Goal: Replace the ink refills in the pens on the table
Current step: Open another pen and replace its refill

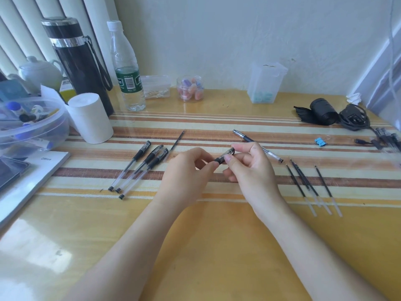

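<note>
Striped yellow table point(217, 246): three clear black-grip pens point(138, 168) at nine o'clock, loose black refills point(312, 185) at three; I see left hand point(186, 179) and right hand point(249, 170) pinching a short clear pen piece point(225, 156)

I see glossy yellow desk point(217, 246), striped mat point(217, 127) under clear cover. Three capped pens point(138, 169) side by side at left, lone refill point(177, 140) beyond them. Four refills point(312, 187) at right. Blue binder clip point(321, 141), paper roll point(90, 117), thermos point(76, 59), water bottle point(127, 68) at back.
</note>
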